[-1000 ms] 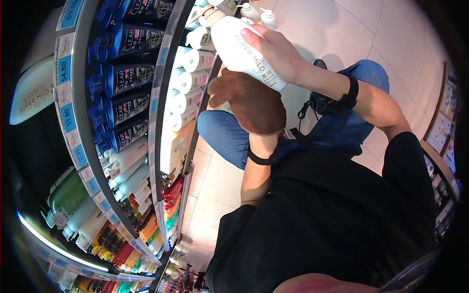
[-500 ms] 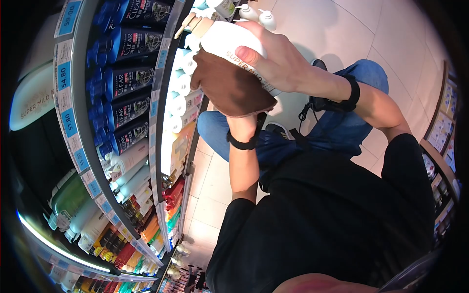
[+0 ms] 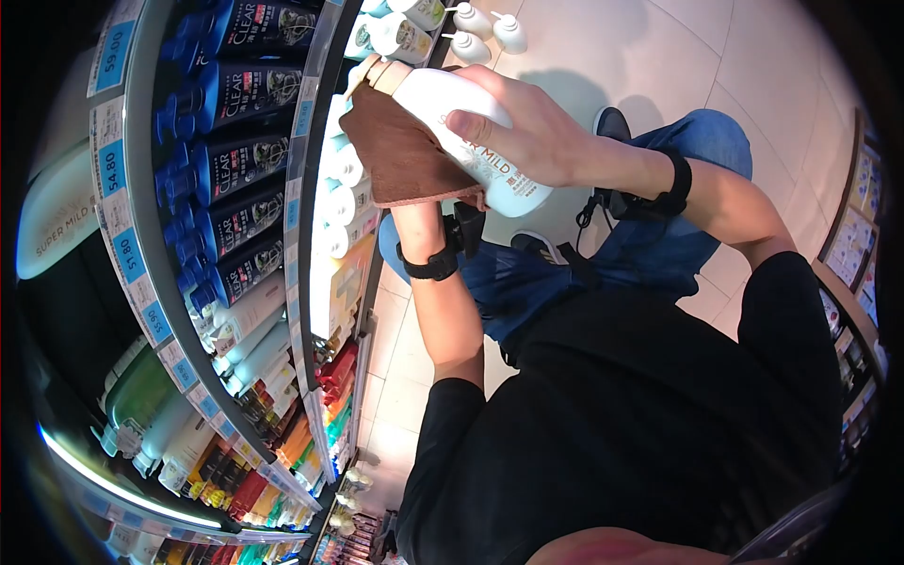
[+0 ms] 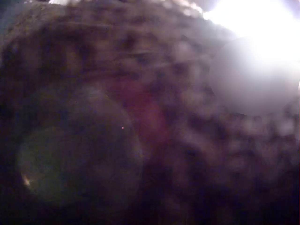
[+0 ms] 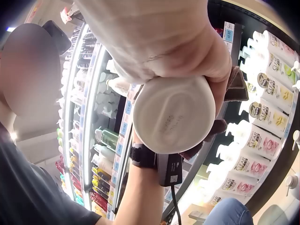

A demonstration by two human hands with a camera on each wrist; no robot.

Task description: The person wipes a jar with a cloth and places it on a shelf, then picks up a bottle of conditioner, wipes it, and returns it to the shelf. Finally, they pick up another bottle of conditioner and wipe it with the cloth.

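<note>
My right hand (image 3: pixel 532 132) grips a white SUPER MILD pump bottle (image 3: pixel 515 193) around its body, thumb across the front. The bottle lies tilted, its beige pump toward the shelf. My left hand (image 3: pixel 407 155) is inside a brown cloth mitt (image 3: pixel 391 127), which covers the fingers and lies along the bottle's side by the neck. How those fingers bend is hidden. From the right wrist, the round bottle base (image 5: pixel 173 115) faces the camera, with dark brown cloth (image 5: pixel 215 129) beside it. Only dark, blurred fabric fills the left wrist view.
Shelves on the left hold blue CLEAR bottles (image 3: pixel 247 99) and white bottles (image 5: pixel 265 115) below them. Three white pump bottles (image 3: pixel 471 21) stand on the tiled floor (image 3: pixel 650 56). My jeans-clad knee (image 3: pixel 720 151) is to the right; another display (image 3: pixel 852 217) stands at the far right.
The mitt has slid from the bottle's lower body up toward the pump, moving left and slightly up. The bottle, still held in my right hand, has shifted slightly down, showing its lower label again.
</note>
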